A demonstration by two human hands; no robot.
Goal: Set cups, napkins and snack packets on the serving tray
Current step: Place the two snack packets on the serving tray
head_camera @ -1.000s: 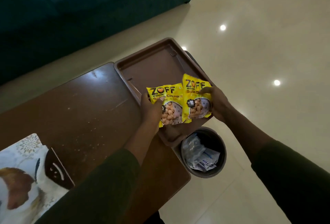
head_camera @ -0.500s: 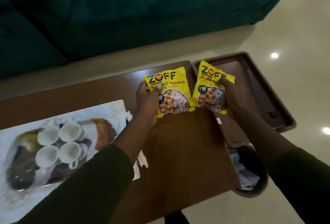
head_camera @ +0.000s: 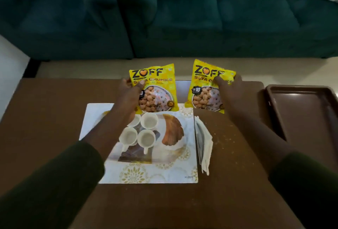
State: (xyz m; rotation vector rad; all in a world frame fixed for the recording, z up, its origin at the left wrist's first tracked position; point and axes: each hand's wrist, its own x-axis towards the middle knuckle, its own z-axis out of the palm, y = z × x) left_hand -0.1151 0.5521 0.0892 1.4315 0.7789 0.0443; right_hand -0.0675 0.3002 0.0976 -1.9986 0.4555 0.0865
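**Holding two snack packets over a crowded spot**

Gripping one yellow packet in each hand, I've got the left packet pinched by its side edge in my left hand, thumb across the front, and the right packet clamped under the fingers of my right hand. Both grips are closed on the bags, which stand upright near the far edge of the surface.

Here's the worry: the left packet's bottom edge hangs just above the four white cups clustered on the printed tray. Drop it there carelessly and it could knock a cup over. These bags are slippery and puffy too, and a side pinch could let one slide out.

The napkins lie just beside that tray's right edge, so a low sweep of my right forearm might scatter them. The brown tray sits bare at the far right, and I can't be sure which tray is meant — putting packets on the wrong one is a real risk.
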